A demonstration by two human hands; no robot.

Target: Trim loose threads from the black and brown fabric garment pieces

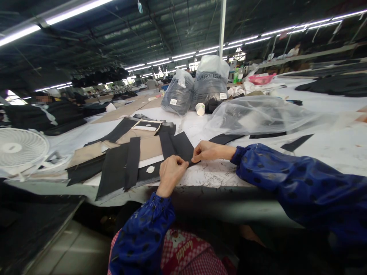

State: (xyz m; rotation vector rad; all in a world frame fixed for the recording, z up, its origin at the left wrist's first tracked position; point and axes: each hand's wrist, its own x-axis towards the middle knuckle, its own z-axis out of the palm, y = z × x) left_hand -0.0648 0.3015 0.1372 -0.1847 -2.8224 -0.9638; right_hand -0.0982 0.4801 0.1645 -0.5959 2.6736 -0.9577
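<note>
Before me on the table lies a black fabric piece (182,147), flat, with its right end between my hands. My left hand (172,170) pinches its near edge, thumb and fingers together. At the right corner my right hand (204,151) pinches the same piece, close to the left fingertips. Left of it are more black panels (113,166) and a beige panel (150,147) with a white strip along its near edge. A white oval patch (150,169) shows on a black part beside my left hand. Behind these lies a stack of beige and black pieces (122,133).
A white fan (23,147) stands at the left. Two filled plastic bags (210,82) and a paper cup (200,109) sit at the back. Clear plastic sheeting (258,114) lies beyond my right arm, with black strips (296,143) near it. A pink basket (261,78) is farther off.
</note>
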